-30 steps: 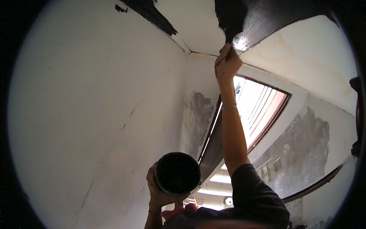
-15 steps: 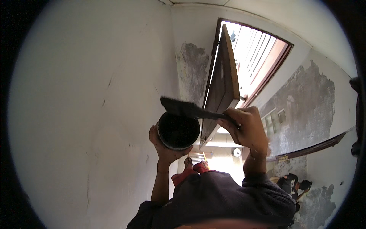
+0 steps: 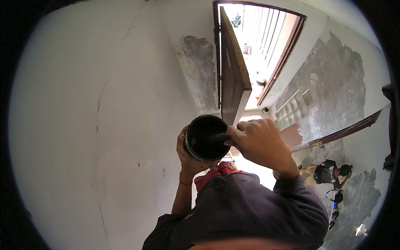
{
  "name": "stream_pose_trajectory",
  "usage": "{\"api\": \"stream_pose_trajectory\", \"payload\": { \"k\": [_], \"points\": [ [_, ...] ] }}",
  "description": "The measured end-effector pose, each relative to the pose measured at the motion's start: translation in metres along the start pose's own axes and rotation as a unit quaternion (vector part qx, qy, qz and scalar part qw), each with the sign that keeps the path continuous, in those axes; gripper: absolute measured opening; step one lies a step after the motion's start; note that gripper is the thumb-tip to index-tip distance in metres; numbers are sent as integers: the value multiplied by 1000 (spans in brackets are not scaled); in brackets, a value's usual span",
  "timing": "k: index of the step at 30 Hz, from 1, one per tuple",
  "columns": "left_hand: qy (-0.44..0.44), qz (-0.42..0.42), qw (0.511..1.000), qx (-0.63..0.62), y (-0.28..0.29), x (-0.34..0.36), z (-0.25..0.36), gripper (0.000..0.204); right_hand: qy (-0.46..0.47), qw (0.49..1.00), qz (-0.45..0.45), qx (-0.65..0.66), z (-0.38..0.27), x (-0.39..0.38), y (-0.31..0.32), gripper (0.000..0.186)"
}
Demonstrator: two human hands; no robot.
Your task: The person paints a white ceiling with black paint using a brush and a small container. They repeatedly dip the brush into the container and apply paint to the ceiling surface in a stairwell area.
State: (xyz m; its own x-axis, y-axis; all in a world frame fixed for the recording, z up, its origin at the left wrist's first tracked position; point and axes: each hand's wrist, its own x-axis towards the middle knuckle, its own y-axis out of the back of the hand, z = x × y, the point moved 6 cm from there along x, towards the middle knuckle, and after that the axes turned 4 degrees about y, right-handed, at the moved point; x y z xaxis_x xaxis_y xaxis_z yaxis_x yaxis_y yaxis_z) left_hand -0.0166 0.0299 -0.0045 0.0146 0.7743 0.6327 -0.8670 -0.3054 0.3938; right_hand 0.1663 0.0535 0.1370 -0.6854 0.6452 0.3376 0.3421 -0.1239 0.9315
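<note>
Left wall point(image 3: 83, 104): pale, with thin dark streaks and a few spots, no dark coat over its broad face. A dark band point(image 3: 62, 6) skirts its far left edge; too little shows to say whether this is finished coating. Right of the doorway, a broad grey patch point(image 3: 333, 79) lies uncovered, with a smaller patch point(image 3: 199, 62) on the far wall to the left. Door point(image 3: 233, 71): brown, standing open between the two patches. Co-worker point(image 3: 327, 173): small, at right, well apart. Bucket point(image 3: 200, 157): held before the torso, its mouth toward the viewer; the interior is dark, so the amount left cannot be told. Right hand point(image 3: 260, 139): over the bucket's right rim, fingers closed together on the brush handle. Left hand point(image 3: 187, 160): fingers wrapped around the bucket's left and near sides. Brush point(image 3: 220, 137): its working end inside the bucket, barely distinct from the dark. The stage appears to be one of loading or stirring — work under way, not finished — though the overall share completed cannot be judged here.
</note>
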Motion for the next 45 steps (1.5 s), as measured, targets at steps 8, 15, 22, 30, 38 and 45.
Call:
{"api": "stream_pose_trajectory", "payload": {
  "k": [8, 15, 22, 30, 38, 45],
  "points": [
    [27, -30, 999, -2, -17, -7, -6, 140, -39, 990, 99, 95, 21, 7, -5, 42],
    [21, 10, 997, -70, -17, -3, -19, 137, -149, 909, 369, 121, 132, -4, -14, 33],
    [33, 1, 995, -95, -22, 17, -33, 133, -164, 948, 243, 125, 194, 38, -125, 61],
    [42, 6, 991, -125, -39, 48, -25, 130, -219, 919, 319, 71, 195, 31, -139, 54],
    [-20, -19, 984, -178, -38, 74, -10, 125, -246, 918, 291, 107, 191, 21, -141, 50],
    [-47, -36, 983, -176, -36, 85, -18, 127, -251, 908, 301, 151, 195, 8, -143, 46]
  ]
}}
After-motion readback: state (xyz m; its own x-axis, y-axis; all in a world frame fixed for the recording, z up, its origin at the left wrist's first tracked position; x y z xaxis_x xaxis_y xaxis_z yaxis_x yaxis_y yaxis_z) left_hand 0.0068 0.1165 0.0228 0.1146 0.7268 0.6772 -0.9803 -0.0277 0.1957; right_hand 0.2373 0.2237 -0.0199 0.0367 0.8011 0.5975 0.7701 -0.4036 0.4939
